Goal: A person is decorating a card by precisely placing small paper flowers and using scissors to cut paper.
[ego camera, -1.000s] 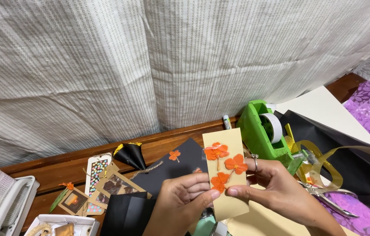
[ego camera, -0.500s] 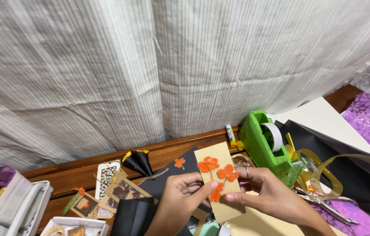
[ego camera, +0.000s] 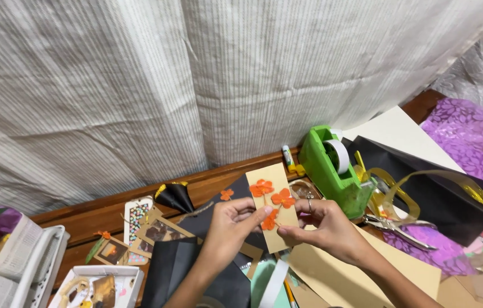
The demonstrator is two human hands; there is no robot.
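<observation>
Both hands hold one tan card strip [ego camera: 276,205] upright between them, just above the bench. Left hand [ego camera: 231,223] pinches the strip's left edge, thumb and forefinger tip pressing on the lowest of three orange paper flowers [ego camera: 270,219]. Right hand [ego camera: 324,225], with a ring on one finger, grips the right edge at about the same height, fingers curled behind the card.

Change since half a second ago: the strip sits in much the same grasp, but the left forefinger now lies over the lowest flower rather than beside it. The upper two flowers look flat and set; the lowest appears to be the one being pressed down.

Just left of the left hand: a loose orange flower [ego camera: 226,194] on black paper [ego camera: 218,214]. Further left: a black paper cone [ego camera: 174,197] and small decorated tags [ego camera: 139,219]. Beyond the right hand: a green tape dispenser [ego camera: 333,171], with a glue stick [ego camera: 288,155] near its left side. Right of that hand: pliers [ego camera: 395,228], looped gold ribbon [ego camera: 424,182], purple patterned paper [ego camera: 475,134]. Below the hands: a larger tan sheet [ego camera: 333,274]. A white curtain [ego camera: 196,74] hangs behind the wooden bench [ego camera: 87,211].
</observation>
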